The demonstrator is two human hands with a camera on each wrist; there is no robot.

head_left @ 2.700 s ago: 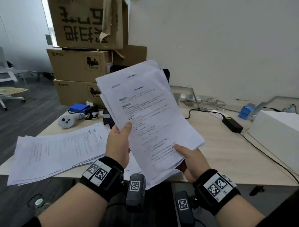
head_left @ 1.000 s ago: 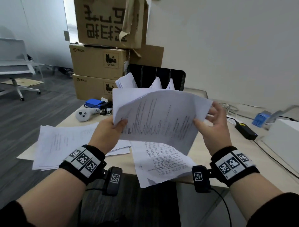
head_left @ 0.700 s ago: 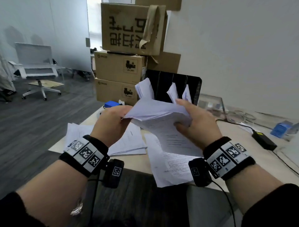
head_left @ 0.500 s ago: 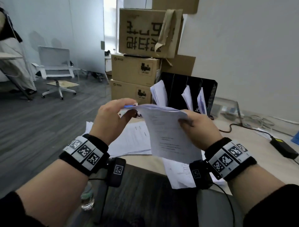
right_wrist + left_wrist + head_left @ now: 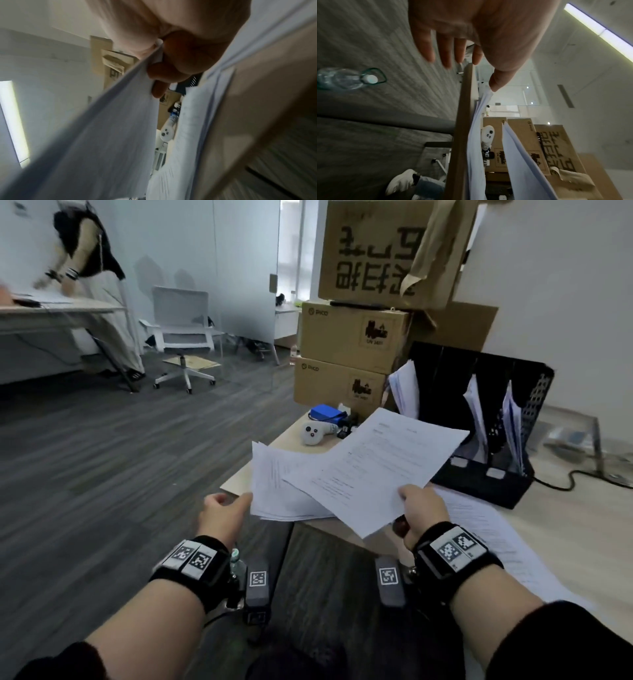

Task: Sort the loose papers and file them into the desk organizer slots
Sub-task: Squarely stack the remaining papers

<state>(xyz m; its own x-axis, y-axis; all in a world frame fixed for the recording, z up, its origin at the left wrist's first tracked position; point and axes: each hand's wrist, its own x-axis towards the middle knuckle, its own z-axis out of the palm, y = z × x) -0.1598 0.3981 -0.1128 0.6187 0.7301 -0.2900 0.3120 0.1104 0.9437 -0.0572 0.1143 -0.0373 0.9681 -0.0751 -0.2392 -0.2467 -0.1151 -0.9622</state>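
My right hand (image 5: 412, 503) pinches the near corner of a thin sheaf of printed sheets (image 5: 373, 467), held flat above the desk; the right wrist view shows thumb and fingers (image 5: 159, 75) clamped on that sheaf (image 5: 102, 135). My left hand (image 5: 226, 513) is beside the desk's left corner, fingers (image 5: 447, 54) straight, thumb touching the corner of a paper stack (image 5: 281, 487) lying on the desk. Behind stands the black desk organizer (image 5: 479, 477), with papers upright in three slots. More loose sheets (image 5: 486, 529) lie to the right of my right hand.
Stacked cardboard boxes (image 5: 352, 337) rise behind the desk's left end. A white controller (image 5: 315, 434) and a blue box (image 5: 327, 414) lie before them. A black cable (image 5: 565, 481) runs right of the organizer. A water bottle (image 5: 347, 79) is on the floor. A chair (image 5: 181, 337) and another person (image 5: 85, 251) are far left.
My left hand let go of the sheaf and dropped to the stack at the desk's left corner. The right hand now holds the sheets alone, laid flatter. The view swung left.
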